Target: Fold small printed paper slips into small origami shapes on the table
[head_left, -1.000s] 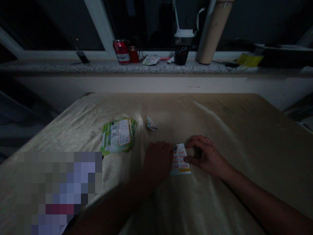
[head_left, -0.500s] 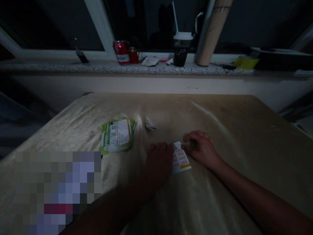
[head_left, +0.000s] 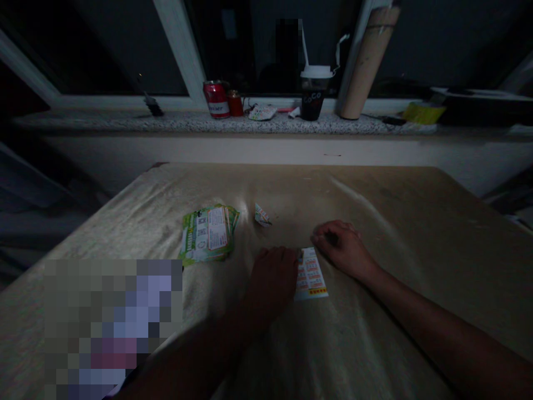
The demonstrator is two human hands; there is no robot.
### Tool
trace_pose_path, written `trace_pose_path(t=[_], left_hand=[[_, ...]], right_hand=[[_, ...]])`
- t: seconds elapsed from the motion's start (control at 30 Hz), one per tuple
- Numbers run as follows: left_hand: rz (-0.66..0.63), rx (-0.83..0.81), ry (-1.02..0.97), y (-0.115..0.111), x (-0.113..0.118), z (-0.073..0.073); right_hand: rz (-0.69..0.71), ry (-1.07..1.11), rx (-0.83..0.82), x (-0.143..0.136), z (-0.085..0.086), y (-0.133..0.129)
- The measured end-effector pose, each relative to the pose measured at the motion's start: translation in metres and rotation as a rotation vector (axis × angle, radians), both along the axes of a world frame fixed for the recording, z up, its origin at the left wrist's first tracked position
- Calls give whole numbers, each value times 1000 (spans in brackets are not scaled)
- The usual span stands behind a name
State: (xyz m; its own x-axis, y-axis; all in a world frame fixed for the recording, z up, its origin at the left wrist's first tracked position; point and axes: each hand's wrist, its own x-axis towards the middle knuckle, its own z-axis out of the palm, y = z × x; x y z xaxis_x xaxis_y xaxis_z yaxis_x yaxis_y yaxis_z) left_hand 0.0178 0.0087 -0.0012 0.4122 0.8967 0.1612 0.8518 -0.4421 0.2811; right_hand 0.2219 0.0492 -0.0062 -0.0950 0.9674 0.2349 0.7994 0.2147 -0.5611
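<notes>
A small printed paper (head_left: 312, 273) with orange blocks and a yellow strip lies on the cloth-covered table. My left hand (head_left: 276, 275) rests palm down over its left side, pressing it flat, with the fingers lying on the sheet and the table. Just right of the paper's top corner is my right hand (head_left: 339, 244), its fingers curled and the thumb and index tips together. Whether anything is between those tips is too dark to tell. Beyond my left hand stands a small folded paper piece (head_left: 262, 215).
Green printed sheets (head_left: 208, 234) are stacked on the table (head_left: 400, 222) at the left. A pixelated block covers the lower left. On the sill (head_left: 175, 125) stand a red can (head_left: 216, 100), a red jar, a black cup (head_left: 312, 103) and a cardboard tube (head_left: 368, 64).
The view has shifted slightly, so the scene sits lower and further right. My right thumb and fingers have come off the paper's top edge, which now lies flatter.
</notes>
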Motion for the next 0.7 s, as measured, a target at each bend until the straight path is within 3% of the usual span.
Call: trace_pose_path(t=[0.13,0.27,0.4,0.53,0.7], left_hand=[[86,-63,-193,5,-6,6],[187,-300,-716,11,-9,10],[224,-499,-1068,14,-13,8],[157,-614,-1105,14,-15,8],[228,-666,-1182,11,-11,16]], right_hand=[[89,74,-13,2,5,-17],[156,613,-297,-3,9,-31],[168,880,-424,-7,15,-33],[147,1016,-459,-4,19,-31],[179,1002,-505,0,22,-35]])
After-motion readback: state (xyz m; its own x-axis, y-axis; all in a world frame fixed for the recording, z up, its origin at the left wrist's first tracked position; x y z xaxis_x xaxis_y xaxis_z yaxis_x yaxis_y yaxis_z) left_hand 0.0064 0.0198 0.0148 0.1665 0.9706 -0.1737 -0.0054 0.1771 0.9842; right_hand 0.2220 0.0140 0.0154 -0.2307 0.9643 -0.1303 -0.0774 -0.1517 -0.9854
